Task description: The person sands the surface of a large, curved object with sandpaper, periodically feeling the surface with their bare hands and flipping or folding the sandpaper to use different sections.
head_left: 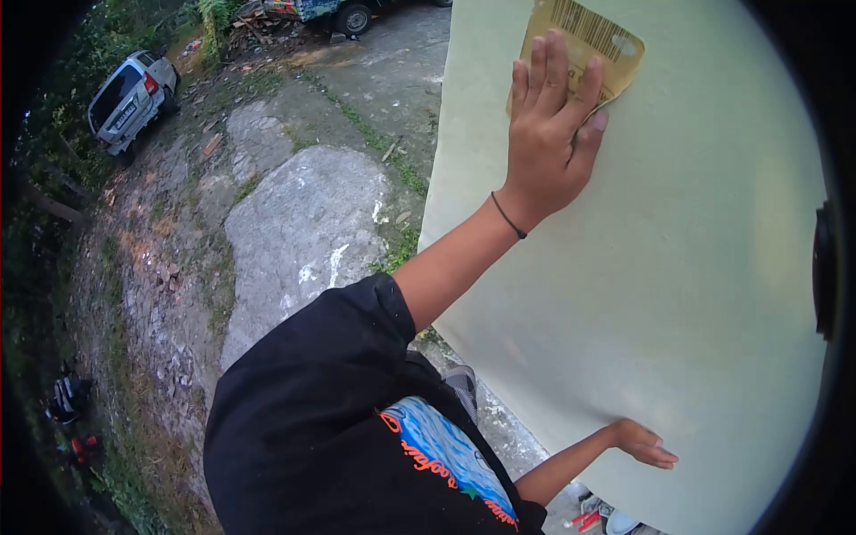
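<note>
My left hand (555, 120) lies with its fingers spread over a piece of sandpaper (615, 46), holding it against a large pale green panel (678, 241). The sandpaper has a yellow-brown back with dark printed bars, and its edge curls up by my index finger and thumb. Lower down, my right hand (644, 443) is at the panel's surface with its fingers stretched out and nothing in it. A dark cord circles my left wrist.
Left of the panel stretches rough ground with a concrete slab (308, 214) and weeds. A silver car (132, 100) stands at the upper left, with another vehicle (354, 19) at the top. Red and white items (588, 519) lie below the panel's lower edge.
</note>
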The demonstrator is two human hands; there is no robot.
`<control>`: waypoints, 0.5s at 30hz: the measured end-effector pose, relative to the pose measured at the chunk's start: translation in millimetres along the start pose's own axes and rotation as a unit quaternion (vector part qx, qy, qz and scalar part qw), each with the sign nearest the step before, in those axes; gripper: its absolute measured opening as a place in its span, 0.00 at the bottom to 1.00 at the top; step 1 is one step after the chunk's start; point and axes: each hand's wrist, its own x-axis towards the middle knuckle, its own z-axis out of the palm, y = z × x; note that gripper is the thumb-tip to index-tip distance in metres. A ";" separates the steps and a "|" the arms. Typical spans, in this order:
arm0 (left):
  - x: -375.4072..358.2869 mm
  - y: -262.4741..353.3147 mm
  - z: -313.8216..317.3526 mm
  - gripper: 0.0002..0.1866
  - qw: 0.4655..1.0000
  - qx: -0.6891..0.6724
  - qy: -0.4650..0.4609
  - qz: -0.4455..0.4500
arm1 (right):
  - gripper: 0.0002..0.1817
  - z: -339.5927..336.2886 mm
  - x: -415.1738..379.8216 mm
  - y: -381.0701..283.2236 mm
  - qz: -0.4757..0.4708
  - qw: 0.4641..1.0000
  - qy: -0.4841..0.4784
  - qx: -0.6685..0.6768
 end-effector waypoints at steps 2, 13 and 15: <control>-14.5 -1.4 2.7 0.30 0.999 -0.038 0.025 0.023 | 0.36 -2.8 0.1 -9.0 0.004 1.000 -0.010 -0.003; -51.3 -25.0 -0.1 0.29 1.000 0.004 -0.010 0.019 | 0.36 -3.1 0.7 -15.0 0.042 0.999 -0.020 0.006; -12.6 -27.5 4.6 0.24 0.994 0.026 0.072 0.074 | 0.37 -2.7 -0.2 -19.2 0.051 0.998 -0.021 0.010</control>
